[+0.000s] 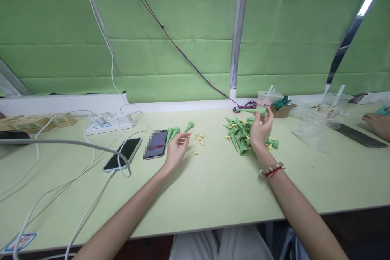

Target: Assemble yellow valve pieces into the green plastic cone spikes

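My right hand (261, 130) is raised over a heap of green plastic cone-shaped spikes (243, 146). Pinched in its fingers is one green plastic spike (254, 110), its thin tip pointing left. Small yellow T-shaped plastic pieces lie mixed into the heap. On the left, my left hand (178, 148) hovers low with fingers loosely apart, holding nothing that I can see. Right behind it lie a few green spikes (173, 133), and another spike (189, 126) slants away from its fingertips. Several loose yellow pieces (200, 140) are scattered just right of this hand.
Left of my left hand lie a lit phone (154, 146) and a dark phone (123, 155) on a cable. A white power strip (111, 125) and cables spread leftward. Cups (264, 99), a plastic bag (312, 134), and a dark slab (361, 135) lie right. Another person's hand (378, 124) shows there.
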`<control>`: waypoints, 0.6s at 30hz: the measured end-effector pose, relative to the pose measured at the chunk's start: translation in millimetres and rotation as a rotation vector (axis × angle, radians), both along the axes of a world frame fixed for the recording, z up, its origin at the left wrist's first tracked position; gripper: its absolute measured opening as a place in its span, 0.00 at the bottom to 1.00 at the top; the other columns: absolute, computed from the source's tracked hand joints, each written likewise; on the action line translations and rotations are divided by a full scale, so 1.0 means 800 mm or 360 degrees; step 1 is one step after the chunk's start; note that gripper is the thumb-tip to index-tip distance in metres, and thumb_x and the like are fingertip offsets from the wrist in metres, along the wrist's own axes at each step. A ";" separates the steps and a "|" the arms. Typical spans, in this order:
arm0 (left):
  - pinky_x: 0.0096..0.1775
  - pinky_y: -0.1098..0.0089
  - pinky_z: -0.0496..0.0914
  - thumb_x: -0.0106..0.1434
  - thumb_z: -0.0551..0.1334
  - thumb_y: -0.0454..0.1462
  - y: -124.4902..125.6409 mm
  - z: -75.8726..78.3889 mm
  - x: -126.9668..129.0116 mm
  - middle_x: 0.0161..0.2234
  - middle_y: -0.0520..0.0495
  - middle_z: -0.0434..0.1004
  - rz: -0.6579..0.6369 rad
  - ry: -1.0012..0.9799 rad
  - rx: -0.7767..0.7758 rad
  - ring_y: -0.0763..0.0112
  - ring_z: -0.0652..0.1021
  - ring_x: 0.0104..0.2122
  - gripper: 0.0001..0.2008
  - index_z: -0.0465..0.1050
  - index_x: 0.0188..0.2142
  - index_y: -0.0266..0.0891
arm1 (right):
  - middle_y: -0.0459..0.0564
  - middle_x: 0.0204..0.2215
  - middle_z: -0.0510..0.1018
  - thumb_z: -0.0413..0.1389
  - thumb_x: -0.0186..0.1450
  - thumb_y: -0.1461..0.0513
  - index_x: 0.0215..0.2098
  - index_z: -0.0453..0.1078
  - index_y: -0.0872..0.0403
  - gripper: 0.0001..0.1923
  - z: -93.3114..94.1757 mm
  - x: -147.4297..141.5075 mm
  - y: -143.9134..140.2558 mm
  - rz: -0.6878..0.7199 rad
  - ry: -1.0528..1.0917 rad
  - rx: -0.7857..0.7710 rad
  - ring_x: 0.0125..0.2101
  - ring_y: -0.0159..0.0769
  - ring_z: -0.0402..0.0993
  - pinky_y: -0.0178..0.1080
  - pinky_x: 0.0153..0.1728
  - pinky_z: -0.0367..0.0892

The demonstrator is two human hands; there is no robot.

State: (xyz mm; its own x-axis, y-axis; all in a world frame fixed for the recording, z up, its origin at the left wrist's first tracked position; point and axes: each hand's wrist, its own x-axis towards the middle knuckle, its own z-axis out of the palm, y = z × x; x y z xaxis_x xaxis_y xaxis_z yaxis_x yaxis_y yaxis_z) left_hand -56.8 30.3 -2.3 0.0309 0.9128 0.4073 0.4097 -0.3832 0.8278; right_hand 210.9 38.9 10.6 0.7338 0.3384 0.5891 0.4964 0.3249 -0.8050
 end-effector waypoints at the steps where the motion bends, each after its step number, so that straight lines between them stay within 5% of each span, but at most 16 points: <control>1: 0.37 0.65 0.68 0.56 0.56 0.42 0.000 -0.001 0.000 0.38 0.45 0.75 -0.0001 -0.0002 0.0003 0.67 0.74 0.33 0.13 0.72 0.37 0.39 | 0.61 0.52 0.66 0.41 0.65 0.54 0.56 0.53 0.57 0.24 -0.001 0.009 0.002 -0.0103 -0.0034 0.0016 0.43 0.39 0.69 0.40 0.42 0.62; 7: 0.37 0.65 0.68 0.55 0.56 0.41 0.000 -0.001 0.002 0.38 0.45 0.75 -0.0006 -0.0005 -0.0015 0.66 0.73 0.33 0.11 0.72 0.35 0.40 | 0.57 0.47 0.70 0.37 0.66 0.57 0.55 0.58 0.52 0.22 -0.014 0.038 0.008 -0.0440 -0.0275 -0.0310 0.44 0.45 0.66 0.51 0.48 0.51; 18: 0.37 0.64 0.67 0.55 0.54 0.38 -0.003 0.004 0.003 0.38 0.46 0.76 -0.0024 -0.0002 0.0032 0.66 0.73 0.33 0.09 0.72 0.32 0.41 | 0.57 0.37 0.76 0.44 0.62 0.61 0.53 0.65 0.54 0.22 -0.027 0.041 0.013 -0.0136 -0.0685 -0.0661 0.39 0.42 0.67 0.45 0.45 0.54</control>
